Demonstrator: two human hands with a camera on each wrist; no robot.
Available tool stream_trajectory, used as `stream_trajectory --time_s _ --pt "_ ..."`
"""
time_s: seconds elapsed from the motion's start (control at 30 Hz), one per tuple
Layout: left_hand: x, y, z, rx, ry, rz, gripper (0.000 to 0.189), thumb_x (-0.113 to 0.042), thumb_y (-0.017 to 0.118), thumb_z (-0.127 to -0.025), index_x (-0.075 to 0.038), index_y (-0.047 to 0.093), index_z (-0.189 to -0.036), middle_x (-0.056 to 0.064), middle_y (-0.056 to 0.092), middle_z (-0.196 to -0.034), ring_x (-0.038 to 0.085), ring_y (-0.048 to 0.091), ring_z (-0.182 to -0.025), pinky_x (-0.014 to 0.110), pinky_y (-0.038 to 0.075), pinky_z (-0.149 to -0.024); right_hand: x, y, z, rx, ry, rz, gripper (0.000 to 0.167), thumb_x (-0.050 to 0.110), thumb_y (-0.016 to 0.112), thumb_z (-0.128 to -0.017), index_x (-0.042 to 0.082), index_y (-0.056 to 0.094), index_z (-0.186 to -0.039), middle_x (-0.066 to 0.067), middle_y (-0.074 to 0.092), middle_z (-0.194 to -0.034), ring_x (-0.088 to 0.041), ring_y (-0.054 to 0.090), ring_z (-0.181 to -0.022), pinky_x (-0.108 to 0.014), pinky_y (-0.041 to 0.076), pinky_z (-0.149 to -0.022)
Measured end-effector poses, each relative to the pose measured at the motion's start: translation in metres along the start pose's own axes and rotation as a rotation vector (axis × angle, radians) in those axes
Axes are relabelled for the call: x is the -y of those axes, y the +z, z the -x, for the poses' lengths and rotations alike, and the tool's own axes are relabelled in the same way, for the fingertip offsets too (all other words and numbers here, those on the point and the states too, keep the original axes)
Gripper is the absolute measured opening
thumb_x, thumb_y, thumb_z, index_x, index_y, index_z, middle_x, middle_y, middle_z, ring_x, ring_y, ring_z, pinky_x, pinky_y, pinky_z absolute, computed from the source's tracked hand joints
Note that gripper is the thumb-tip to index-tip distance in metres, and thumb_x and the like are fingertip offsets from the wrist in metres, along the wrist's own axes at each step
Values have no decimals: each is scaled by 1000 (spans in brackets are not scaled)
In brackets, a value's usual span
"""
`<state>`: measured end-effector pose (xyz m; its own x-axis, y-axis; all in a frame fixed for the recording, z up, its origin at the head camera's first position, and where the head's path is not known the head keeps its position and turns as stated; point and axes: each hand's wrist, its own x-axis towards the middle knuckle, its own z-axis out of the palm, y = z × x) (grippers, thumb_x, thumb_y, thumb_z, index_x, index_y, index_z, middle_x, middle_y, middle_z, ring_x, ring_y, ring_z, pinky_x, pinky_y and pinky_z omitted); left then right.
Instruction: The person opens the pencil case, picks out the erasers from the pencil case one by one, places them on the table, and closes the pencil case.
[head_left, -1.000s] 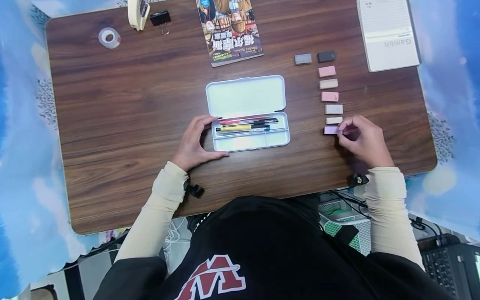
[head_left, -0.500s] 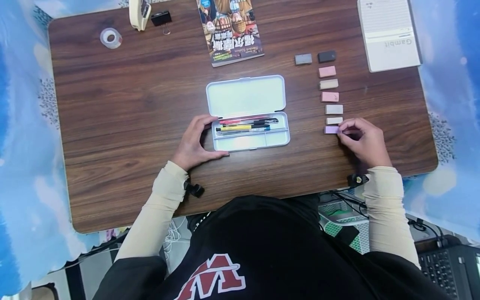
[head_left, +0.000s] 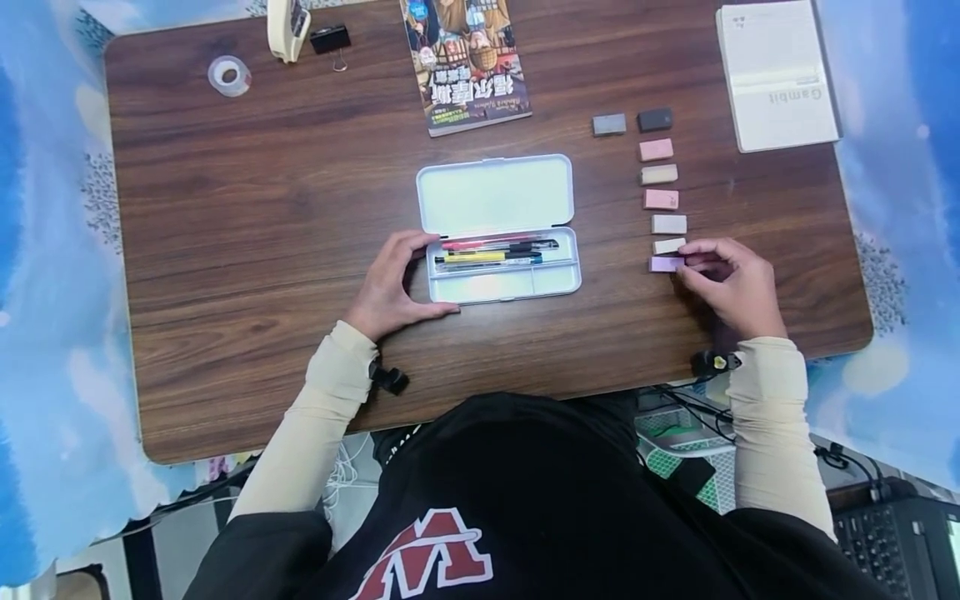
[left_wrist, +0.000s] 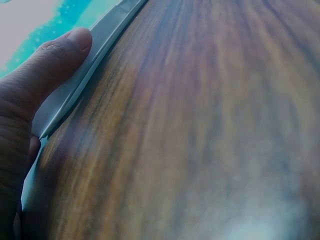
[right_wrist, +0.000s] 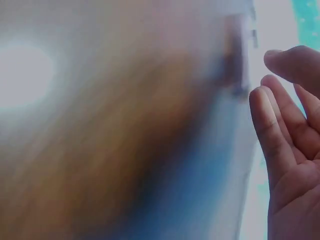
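In the head view, the left hand point(head_left: 390, 287) holds the left end of an open white pencil case point(head_left: 517, 286), its thumb along the near edge and fingers at the far side. Several pens point(head_left: 495, 252) lie in the case's long compartment. At the right, the right hand point(head_left: 735, 283) has its thumb and index finger at the right end of a purple eraser point(head_left: 663, 264), seemingly pinching it. The purple eraser is nearest in a column of erasers, just below a small white eraser point(head_left: 668, 246). In the right wrist view the eraser area is blurred.
Farther up the column lie a white point(head_left: 669, 224), a pink point(head_left: 661, 199) and a black eraser point(head_left: 656, 120), among others. A grey block point(head_left: 609, 125) sits beside it. A book point(head_left: 472, 75), notebook point(head_left: 783, 83), tape roll point(head_left: 229, 77), stapler point(head_left: 287, 33) and binder clip point(head_left: 330, 40) lie farther back.
The head view has shifted slightly. The right hand has eased a little to the right along the purple eraser, exposing more of it. The left hand stays on the pencil case.
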<state>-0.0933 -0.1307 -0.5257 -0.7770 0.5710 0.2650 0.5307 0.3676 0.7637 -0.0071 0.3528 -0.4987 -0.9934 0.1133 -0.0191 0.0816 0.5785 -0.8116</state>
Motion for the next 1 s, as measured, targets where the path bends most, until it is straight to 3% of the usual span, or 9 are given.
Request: stream_trajectory --time_s 0.1,0.23,0.4,0.53,0.67,0.77,1.0 --pt "0 -1 1 7 -4 -2 104 -26 105 -63 1 50 -147 21 52 -144 33 50 -133 44 41 -115 20 8 -12 -13 -57 -75 32 -7 78 -90 -2 75 -121 -18 72 -108 2 67 -91 -11 52 -83" --pt "0 0 3 4 -14 4 105 -27 106 -63 1 50 -147 20 52 -145 33 50 -133 44 40 -116 52 28 -44 39 -111 -145 36 -5 76 -94 -1 72 -129 -20 73 -118 -1 67 -98 -16 53 -90" --pt "0 2 6 3 -18 10 105 -26 106 -62 0 51 -147 20 52 -144 33 50 -133 44 41 -115 77 60 -89 130 -95 -109 34 7 72 -100 4 71 -135 -16 72 -128 0 64 -102 -19 53 -93" --pt "0 4 8 -5 -4 13 102 -25 106 -61 1 53 -144 21 53 -142 33 51 -132 44 41 -115 84 79 -111 174 -55 -92 34 12 68 -103 5 70 -136 -15 72 -129 -3 64 -102 -21 52 -92" --pt "-1 4 8 -25 14 20 99 -25 107 -60 4 54 -139 21 53 -139 33 51 -129 42 41 -113 88 85 -116 166 -38 -92 33 14 66 -104 6 71 -136 -15 73 -125 -5 64 -101 -21 51 -91" --pt "-2 4 6 -51 19 40 101 -23 107 -59 7 50 -136 24 48 -137 34 48 -127 39 44 -112 94 83 -112 132 -43 -150 31 13 66 -104 5 72 -134 -14 73 -124 -6 64 -100 -20 50 -89" --pt "-4 1 3 -108 1 212 122 -4 106 -55 11 25 -144 33 32 -139 40 54 -129 37 50 -110 113 72 -86 24 -141 -348 24 1 68 -100 -5 74 -122 -10 76 -114 -11 68 -96 -21 53 -87"
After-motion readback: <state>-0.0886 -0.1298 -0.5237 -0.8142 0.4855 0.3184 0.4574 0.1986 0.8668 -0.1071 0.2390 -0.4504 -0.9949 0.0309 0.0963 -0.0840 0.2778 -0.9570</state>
